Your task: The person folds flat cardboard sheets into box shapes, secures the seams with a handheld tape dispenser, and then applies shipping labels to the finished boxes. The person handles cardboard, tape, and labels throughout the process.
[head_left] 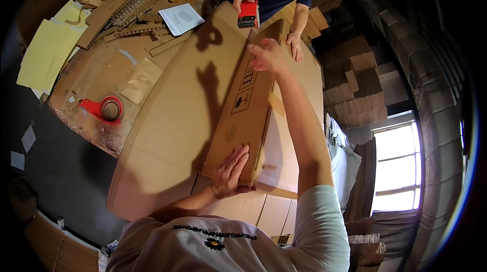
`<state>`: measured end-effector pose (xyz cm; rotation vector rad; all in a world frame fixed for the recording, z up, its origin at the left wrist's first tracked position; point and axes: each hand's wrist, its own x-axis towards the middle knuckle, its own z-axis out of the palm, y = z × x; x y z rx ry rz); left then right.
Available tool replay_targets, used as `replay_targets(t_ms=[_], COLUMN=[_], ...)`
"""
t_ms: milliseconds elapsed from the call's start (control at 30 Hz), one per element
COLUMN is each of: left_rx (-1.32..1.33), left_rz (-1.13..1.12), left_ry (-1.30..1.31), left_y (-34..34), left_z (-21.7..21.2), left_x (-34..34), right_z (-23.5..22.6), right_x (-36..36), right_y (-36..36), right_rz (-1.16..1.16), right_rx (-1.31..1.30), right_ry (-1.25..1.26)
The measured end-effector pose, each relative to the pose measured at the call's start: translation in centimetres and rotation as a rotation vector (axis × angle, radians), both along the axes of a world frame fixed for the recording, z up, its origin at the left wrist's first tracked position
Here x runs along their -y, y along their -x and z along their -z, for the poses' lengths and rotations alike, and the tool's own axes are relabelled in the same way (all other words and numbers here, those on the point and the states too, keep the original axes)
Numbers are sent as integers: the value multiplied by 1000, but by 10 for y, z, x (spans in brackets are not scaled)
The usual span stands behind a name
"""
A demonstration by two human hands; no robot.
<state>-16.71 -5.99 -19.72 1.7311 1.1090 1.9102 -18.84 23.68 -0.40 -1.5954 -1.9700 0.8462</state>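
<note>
A long brown cardboard box (248, 92) with black printed symbols lies on a stack of flat cardboard sheets (172, 99). My left hand (231, 173) is pressed against the box's near end, its fingers stretched along the side and holding nothing. Above the far part of the box, my right hand (266, 56) is raised with its fingers loosely bent and apart, with nothing visible in it. Across from me, a co-worker's hand (243, 2) holds a red and black blocky thing (248, 14) whose kind I cannot make out. The co-worker's other hand (294, 46) rests on the box.
On the table to the left are a red tape dispenser (104, 109), a white printed booklet (181, 19), yellow sheets (50, 51) and cardboard strips (114, 10). Stacked cardboard (355, 87) stands at the right, near a bright window (396, 168).
</note>
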Motion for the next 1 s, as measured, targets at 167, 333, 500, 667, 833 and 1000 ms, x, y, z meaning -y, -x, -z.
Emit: replay_targets(t_ms=[167, 333, 500, 667, 833, 1000], left_rx=[22, 89, -225, -643, -605, -499], left_rz=[214, 292, 175, 417, 500, 546], left_ry=[303, 426, 531, 507, 598, 659], left_y=[2, -6, 13, 54, 55, 59], left_z=[68, 130, 119, 110, 105, 89], left_x=[11, 21, 28, 9, 6, 9], right_z=[0, 16, -3, 2, 37, 60], right_x=[-60, -44, 87, 256, 353, 370], right_y=[-8, -26, -48, -89, -96, -110], right_rz=[-55, -100, -111, 108, 217, 315], right_rx=[-273, -267, -220, -354, -463, -476], right_ry=[398, 257, 78, 49, 22, 91])
